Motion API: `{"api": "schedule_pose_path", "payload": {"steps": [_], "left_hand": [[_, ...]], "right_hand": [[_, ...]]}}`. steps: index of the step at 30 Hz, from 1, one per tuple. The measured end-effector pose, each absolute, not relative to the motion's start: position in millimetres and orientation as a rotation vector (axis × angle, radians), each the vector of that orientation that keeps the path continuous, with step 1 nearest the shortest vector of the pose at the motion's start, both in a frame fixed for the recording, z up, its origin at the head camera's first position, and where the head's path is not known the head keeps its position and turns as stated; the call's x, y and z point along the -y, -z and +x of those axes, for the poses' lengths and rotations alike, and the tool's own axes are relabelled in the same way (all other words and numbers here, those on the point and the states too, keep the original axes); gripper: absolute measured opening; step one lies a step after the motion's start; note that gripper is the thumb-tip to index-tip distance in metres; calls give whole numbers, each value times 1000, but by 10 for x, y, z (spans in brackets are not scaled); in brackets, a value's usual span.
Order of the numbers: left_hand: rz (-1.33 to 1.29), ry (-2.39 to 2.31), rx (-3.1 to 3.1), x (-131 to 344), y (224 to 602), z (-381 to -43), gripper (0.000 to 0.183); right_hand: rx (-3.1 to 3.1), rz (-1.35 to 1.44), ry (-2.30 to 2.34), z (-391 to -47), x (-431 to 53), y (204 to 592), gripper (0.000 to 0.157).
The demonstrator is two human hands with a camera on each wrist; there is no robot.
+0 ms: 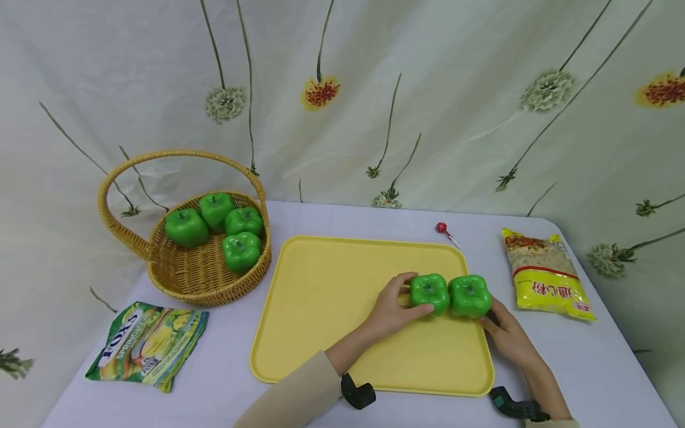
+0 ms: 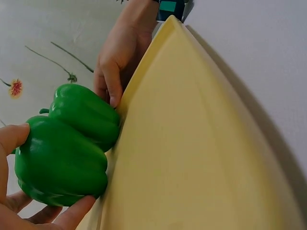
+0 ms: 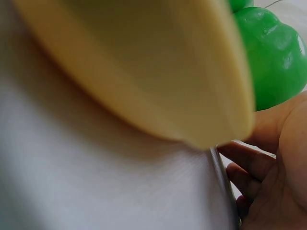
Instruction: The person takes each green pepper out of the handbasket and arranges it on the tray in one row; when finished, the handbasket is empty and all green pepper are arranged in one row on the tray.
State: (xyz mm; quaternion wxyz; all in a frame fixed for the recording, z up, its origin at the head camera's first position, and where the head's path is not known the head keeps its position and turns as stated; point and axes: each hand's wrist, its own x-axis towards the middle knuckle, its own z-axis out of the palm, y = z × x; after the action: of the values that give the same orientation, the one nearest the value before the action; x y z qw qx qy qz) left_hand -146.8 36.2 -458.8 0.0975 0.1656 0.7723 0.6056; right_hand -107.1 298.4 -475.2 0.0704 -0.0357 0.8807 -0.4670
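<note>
Two green bell peppers sit side by side over the right part of a yellow tray (image 1: 321,303). My left hand (image 1: 387,309) grips the left bell pepper (image 1: 430,294), thumb on the near side and fingers round its left and far side. Against it stands the right bell pepper (image 1: 470,296). Close by its right side is my right hand (image 1: 511,342), at the tray's right rim. In the right wrist view the fingers of this right hand (image 3: 292,153) are loosely extended beside the rim, partly hidden by it; the pepper (image 3: 271,57) shows just above the thumb.
A wicker basket (image 1: 187,273) with a tall handle holds several more green bell peppers at the back left. In front of it lies a green Fox's candy bag (image 1: 150,345). A red lollipop (image 1: 442,228) lies behind the tray, and a yellow pasta bag (image 1: 548,276) lies right of it.
</note>
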Motion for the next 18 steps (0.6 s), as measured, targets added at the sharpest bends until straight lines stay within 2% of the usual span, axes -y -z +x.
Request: {"api": "schedule_pose_path", "payload": {"steps": [18], "left_hand": [[479,-1797,-2264,-377,4575,-1452,73]], "right_hand": [[-2659,-89,1381,-1058,-2974,4733,57]]}}
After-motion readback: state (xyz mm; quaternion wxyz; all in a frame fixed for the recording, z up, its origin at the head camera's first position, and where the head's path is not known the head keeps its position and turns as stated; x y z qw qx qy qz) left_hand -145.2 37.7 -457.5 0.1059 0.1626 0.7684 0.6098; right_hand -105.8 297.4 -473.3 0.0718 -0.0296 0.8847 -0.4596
